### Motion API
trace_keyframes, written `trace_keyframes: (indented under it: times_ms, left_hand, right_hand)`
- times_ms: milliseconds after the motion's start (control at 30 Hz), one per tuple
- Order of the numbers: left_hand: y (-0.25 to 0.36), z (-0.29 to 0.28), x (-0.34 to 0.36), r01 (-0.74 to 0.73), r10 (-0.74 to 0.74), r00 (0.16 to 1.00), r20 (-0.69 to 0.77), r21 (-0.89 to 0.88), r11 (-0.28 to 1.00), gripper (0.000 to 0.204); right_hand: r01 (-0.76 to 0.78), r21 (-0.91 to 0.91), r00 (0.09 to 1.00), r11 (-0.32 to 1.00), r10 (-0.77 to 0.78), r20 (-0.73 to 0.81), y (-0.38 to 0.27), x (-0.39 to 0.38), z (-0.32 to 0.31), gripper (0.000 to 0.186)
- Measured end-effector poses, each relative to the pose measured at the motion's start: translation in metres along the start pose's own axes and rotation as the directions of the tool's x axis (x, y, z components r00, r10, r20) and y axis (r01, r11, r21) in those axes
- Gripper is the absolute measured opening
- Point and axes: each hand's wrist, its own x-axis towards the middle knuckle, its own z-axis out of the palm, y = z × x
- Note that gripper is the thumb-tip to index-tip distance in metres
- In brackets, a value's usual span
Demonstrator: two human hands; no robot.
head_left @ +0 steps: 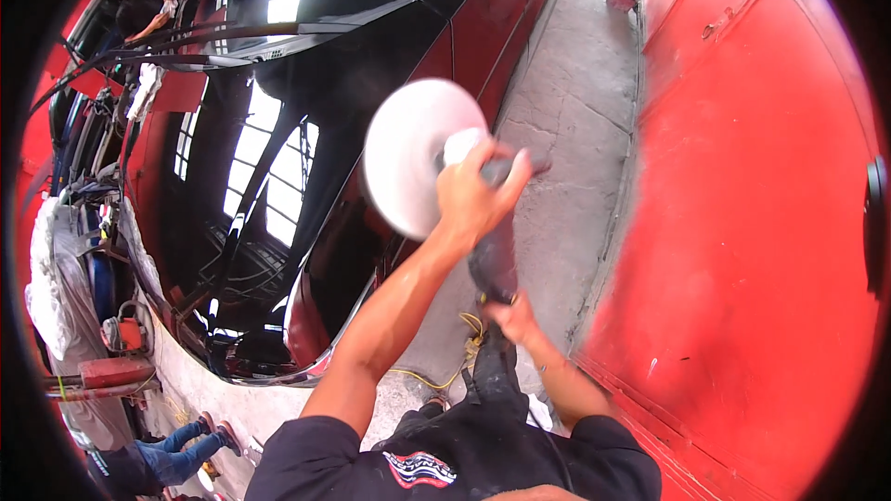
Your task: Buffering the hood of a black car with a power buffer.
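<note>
Polisher (494,264), dark body, raised over floor gap beside car. Left hand (471,197) wrapped round front handle, right hand (516,320) closed about rear end. White pad (399,162) blurred, perhaps spinning; overlaps edge of glossy black car (371,56), contact unclear. Step, by judgement: buffing paintwork. Next move calls for firm two-handed hold, pad flat to panel. Yellow cord (422,378) near feet; red wall (742,176) at right.

Car bonnet (251,232), L of frame: blk paint, v. glossy, mirror-like. Polisher (494,260), ctr: dark matt body, plastic-looking; pad (404,162) wh., blurred. Wall (742,204), R: red, smooth, slight sheen. Floor (568,93), upper ctr: concrete, matt, roughish. Shirt (580,464), btm: matt cloth.
</note>
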Motion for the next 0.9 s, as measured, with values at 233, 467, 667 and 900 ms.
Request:
trace_keyframes:
  times_ms: [233, 467, 667, 900]
  left_hand:
    - [-0.008, -0.118, -0.174, -0.118, 0.135, 0.974, -0.180, 0.104, 0.988, 0.016]
    - [-0.001, -0.152, -0.255, -0.037, 0.113, 0.932, -0.345, 0.221, 0.975, 0.014]
    - [-0.021, -0.105, -0.204, -0.215, 0.265, 0.906, -0.330, 0.181, 0.960, 0.020]
    - [-0.016, 0.005, -0.054, -0.174, 0.130, 0.954, -0.272, -0.145, 0.974, 0.020]
  right_hand:
    - [-0.039, -0.180, 0.981, 0.983, 0.072, 0.183, 0.050, -0.128, 0.074, 0.052]
    - [-0.041, -0.260, 0.907, 0.965, 0.145, 0.395, 0.057, -0.149, 0.063, 0.056]
    - [0.022, -0.338, 0.968, 0.941, 0.064, 0.241, 0.048, -0.083, 0.005, 0.051]
    - [0.076, -0.209, 0.997, 0.975, -0.073, 0.021, -0.001, 0.030, -0.085, 0.016]
